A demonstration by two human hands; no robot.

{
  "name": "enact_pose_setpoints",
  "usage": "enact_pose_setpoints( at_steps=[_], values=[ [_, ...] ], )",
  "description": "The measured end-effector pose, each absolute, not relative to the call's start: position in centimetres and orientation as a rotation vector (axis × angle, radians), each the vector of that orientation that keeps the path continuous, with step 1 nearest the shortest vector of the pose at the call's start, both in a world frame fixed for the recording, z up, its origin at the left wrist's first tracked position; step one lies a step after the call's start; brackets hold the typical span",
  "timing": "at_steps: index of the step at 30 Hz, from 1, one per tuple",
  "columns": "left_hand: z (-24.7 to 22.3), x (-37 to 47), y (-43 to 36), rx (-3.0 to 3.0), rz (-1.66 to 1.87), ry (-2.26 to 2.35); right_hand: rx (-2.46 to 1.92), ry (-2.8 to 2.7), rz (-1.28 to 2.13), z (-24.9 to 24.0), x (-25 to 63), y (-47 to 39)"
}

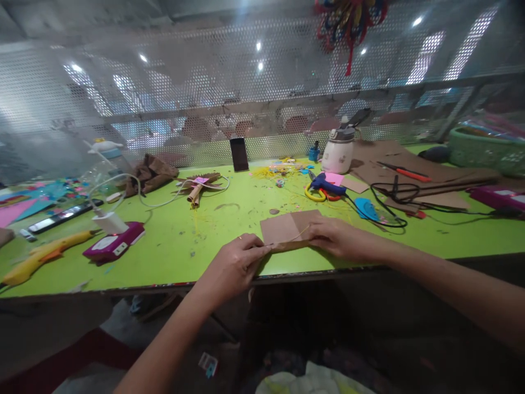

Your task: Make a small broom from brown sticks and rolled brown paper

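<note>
A creased piece of brown paper (283,227) lies near the front edge of the green table, with a thin yellowish string running across it. My left hand (244,257) is closed at the paper's lower left corner, fingers pressed together on its edge. At the right edge, my right hand (330,235) pinches the paper, its fingertips partly hidden. Just beyond the paper are a blue glue gun (330,185) and yellow-handled scissors (314,191).
A yellow glue gun (47,254) and a purple power strip (115,242) are at the left. A phone (239,154) stands at the back. On the right are a white bottle (338,153), brown paper sheets (381,156), a black cable and a green basket (471,148).
</note>
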State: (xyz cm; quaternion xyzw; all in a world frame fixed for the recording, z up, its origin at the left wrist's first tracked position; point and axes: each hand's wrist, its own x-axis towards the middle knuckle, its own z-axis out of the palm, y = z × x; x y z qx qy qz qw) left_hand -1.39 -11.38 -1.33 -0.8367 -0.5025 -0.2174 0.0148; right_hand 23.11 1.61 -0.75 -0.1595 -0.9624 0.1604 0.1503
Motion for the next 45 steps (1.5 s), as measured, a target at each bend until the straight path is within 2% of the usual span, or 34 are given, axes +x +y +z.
enact_pose_setpoints(
  at_steps=[6, 14, 23, 31, 35, 39, 45],
  values=[
    [-1.2, -1.5, -11.1, -2.638, -0.713, -1.568, -0.548, -2.779, 0.654, -0.9, 26.2, 4.4],
    [-1.0, -1.4, -11.3, -2.647, -0.730, -1.582, -0.498, -2.876, 0.304, 1.3, 21.2, 0.2],
    [-0.9, -1.4, -11.3, -2.648, -0.700, -1.611, -0.548, -2.782, 0.587, -0.8, 20.5, 1.4],
    [-0.8, -1.4, -11.4, -2.645, -0.703, -1.611, -0.599, -2.876, 0.782, 1.4, 24.0, 3.2],
    [-0.7, -1.3, -11.4, -2.646, -0.686, -1.630, -0.411, -2.867, 0.534, 2.4, 21.2, 1.5],
    [-0.7, -1.2, -11.4, -2.629, -0.704, -1.615, -0.509, -2.951, 0.294, 1.6, 18.4, -0.1],
    [-0.9, -1.4, -11.2, -2.625, -0.725, -1.589, -0.642, -2.851, 0.503, 0.1, 20.6, 0.2]
  ],
)
